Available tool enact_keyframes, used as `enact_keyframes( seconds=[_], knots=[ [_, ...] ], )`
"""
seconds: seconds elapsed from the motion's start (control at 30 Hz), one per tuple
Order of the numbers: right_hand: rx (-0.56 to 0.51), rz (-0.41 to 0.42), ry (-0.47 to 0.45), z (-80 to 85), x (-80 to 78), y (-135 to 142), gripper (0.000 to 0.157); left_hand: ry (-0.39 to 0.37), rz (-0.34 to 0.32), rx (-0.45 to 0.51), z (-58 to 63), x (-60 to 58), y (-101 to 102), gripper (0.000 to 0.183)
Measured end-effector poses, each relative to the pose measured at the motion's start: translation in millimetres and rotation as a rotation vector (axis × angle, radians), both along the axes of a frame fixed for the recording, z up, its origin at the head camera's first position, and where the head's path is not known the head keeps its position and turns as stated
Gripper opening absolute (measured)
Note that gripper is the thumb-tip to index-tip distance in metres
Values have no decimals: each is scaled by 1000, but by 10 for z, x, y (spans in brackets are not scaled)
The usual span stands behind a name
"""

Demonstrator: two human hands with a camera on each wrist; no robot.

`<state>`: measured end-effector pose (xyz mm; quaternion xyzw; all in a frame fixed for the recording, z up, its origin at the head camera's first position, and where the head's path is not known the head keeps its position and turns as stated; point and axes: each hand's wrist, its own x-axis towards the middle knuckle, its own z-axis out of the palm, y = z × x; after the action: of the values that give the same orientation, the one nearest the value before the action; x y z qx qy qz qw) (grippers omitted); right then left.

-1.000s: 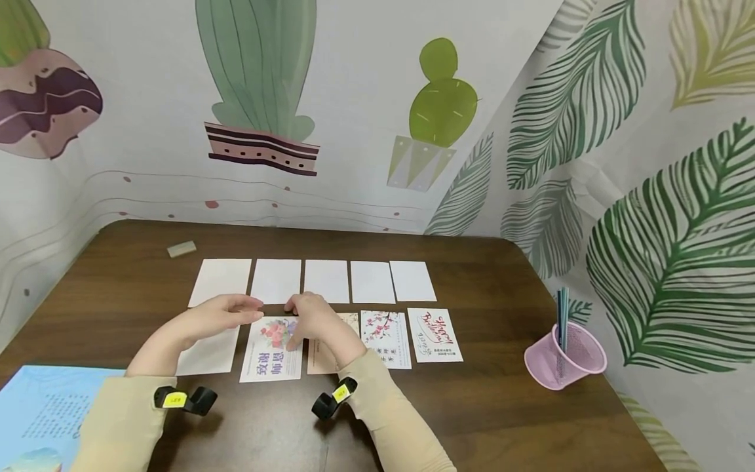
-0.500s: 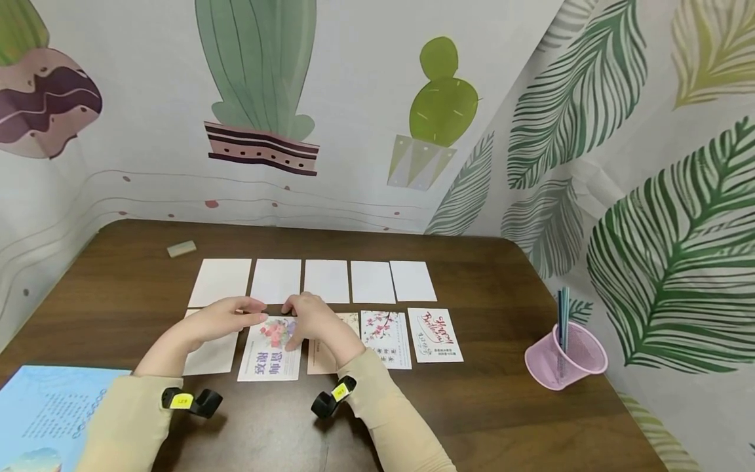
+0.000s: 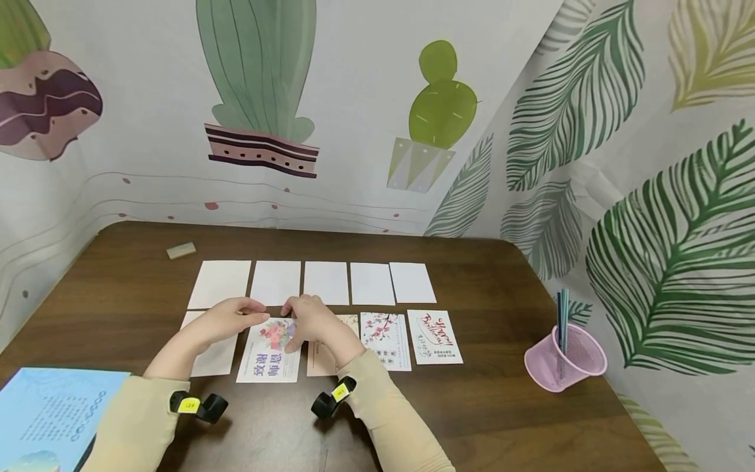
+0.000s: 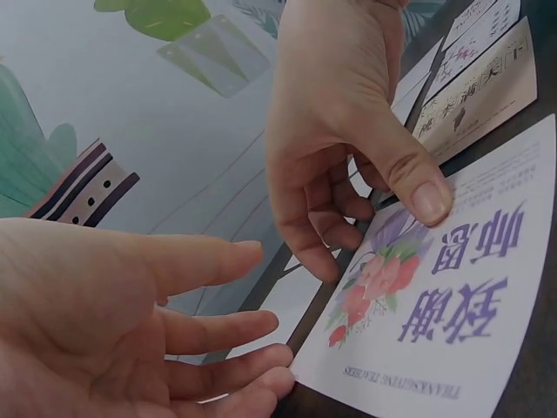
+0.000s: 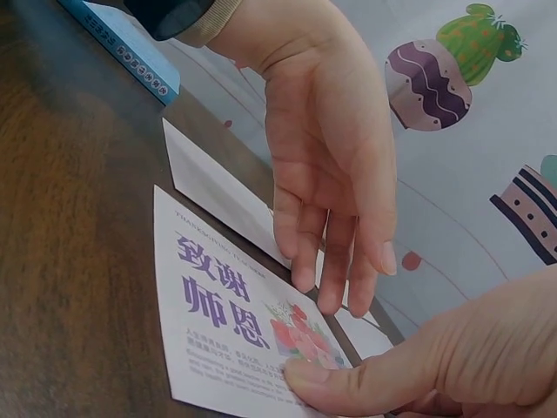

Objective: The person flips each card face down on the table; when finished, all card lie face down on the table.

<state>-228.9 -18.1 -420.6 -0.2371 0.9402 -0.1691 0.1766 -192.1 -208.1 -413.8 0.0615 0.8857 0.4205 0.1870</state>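
Observation:
A greeting card (image 3: 267,360) with a pink bouquet and purple characters lies on the brown table in the front row. My right hand (image 3: 312,322) grips its upper right part. The right wrist view shows that thumb pressing on the card's printed face (image 5: 218,322), with the other fingers mostly hidden. Curled fingers at the far edge appear in the left wrist view. My left hand (image 3: 227,319) is at the card's upper left corner, fingers fairly straight; in the left wrist view its fingertips (image 4: 278,379) touch or nearly touch the edge.
Left of the flower card lies a blank card (image 3: 213,357); rightward are a tan card (image 3: 320,362), a blossom card (image 3: 386,337) and a birthday card (image 3: 436,337). Several white cards (image 3: 326,282) line up behind. An eraser-like block (image 3: 181,250), pink pen cup (image 3: 566,367) and blue book (image 3: 56,413) surround them.
My left hand and forearm have shifted a little to the right. The flower card has slid slightly left. The right hand stays nearly where it was.

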Motion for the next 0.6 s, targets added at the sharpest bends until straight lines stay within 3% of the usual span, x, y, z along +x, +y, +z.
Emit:
enact_keyframes(
  seconds=[0.3, 0.6],
  knots=[
    [23, -6, 6, 9, 16, 2, 57, 4, 1, -8, 5, 5, 15, 54],
    [-70, 8, -20, -7, -26, 33, 56, 5, -4, 9, -4, -15, -9, 54]
  ],
)
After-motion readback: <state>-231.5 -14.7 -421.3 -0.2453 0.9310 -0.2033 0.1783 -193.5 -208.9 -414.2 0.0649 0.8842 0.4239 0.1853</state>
